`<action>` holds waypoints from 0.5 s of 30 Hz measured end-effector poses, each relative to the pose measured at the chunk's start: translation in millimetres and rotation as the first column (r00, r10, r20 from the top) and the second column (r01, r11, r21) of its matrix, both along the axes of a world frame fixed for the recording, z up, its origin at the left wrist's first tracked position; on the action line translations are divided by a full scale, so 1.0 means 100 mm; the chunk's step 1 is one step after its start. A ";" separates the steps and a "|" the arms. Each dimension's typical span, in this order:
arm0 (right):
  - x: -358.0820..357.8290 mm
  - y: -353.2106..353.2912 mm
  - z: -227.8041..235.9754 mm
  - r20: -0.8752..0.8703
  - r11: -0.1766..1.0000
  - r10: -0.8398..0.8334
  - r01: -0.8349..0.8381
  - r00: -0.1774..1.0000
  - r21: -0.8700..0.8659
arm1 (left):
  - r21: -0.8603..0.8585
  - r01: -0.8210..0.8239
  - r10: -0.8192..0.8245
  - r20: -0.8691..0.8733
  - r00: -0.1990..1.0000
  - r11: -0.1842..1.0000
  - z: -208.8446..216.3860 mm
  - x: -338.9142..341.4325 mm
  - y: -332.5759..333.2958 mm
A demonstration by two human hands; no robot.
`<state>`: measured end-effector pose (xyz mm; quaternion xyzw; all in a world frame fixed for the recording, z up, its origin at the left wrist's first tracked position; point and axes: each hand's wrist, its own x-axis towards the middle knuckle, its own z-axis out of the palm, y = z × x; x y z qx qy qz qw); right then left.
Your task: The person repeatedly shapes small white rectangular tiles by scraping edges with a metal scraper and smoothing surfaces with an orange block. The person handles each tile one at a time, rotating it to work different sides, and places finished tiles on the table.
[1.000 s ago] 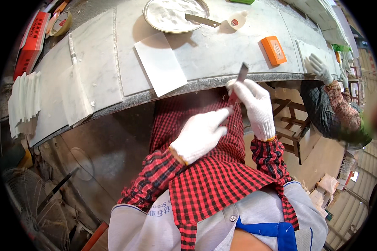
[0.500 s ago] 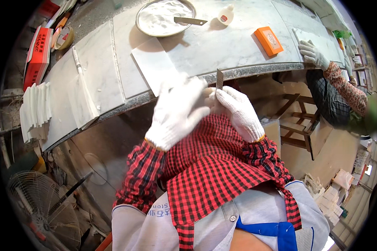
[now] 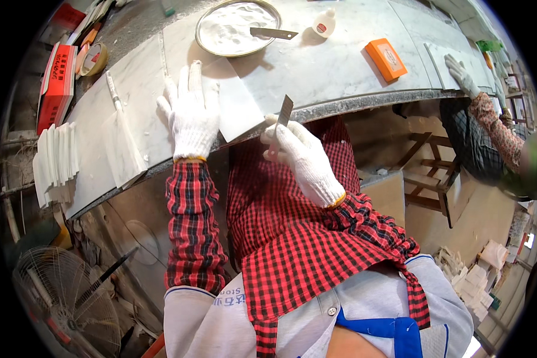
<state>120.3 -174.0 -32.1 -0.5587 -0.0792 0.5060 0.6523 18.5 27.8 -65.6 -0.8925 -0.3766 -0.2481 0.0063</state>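
My left hand, in a white knitted glove, lies with fingers stretched out on the left part of a white slab at the worktop's front edge. My right hand, gloved too, is closed round a short flat metal blade, whose slanted tip points up. It is just off the edge, in front of my checked apron. Beyond the slab stands a round metal bowl of white powder. A similar blade rests over its right side.
A white squeeze bottle and an orange box stand on the worktop. Thin white strips and a brush lie left. A co-worker's gloved hand rests at right, near a wooden stool. A fan is lower left.
My left hand has moved forward and left, from beside my right hand onto the slab. My right hand has shifted left with the blade. The co-worker's hand has moved slightly right.
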 end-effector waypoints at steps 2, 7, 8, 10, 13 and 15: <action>-0.04 0.02 0.00 -0.080 0.998 -0.055 0.057 0.995 0.020 | -0.119 0.058 -0.049 0.076 0.996 0.991 -0.01 0.02 0.05; -0.11 0.10 -0.02 -0.291 0.964 -0.186 0.232 0.939 0.130 | -0.246 0.071 -0.002 0.268 0.963 0.967 0.03 -0.01 -0.18; -0.12 0.09 0.02 -0.278 0.967 -0.188 0.227 0.942 0.117 | -0.280 0.026 0.047 0.252 0.967 0.959 0.07 -0.02 -0.25; -0.11 0.06 -0.03 -0.298 0.961 -0.194 0.242 0.935 0.133 | -0.318 0.042 0.088 0.383 0.919 0.947 0.09 -0.03 -0.37; -0.07 -0.02 -0.04 -0.325 0.958 -0.189 0.247 0.927 0.146 | -0.387 0.071 0.156 0.525 0.836 0.919 0.23 -0.08 -0.57; -0.05 -0.08 -0.02 -0.329 0.964 -0.175 0.229 0.928 0.133 | -0.461 0.128 0.226 0.635 0.739 0.878 0.29 -0.11 -0.68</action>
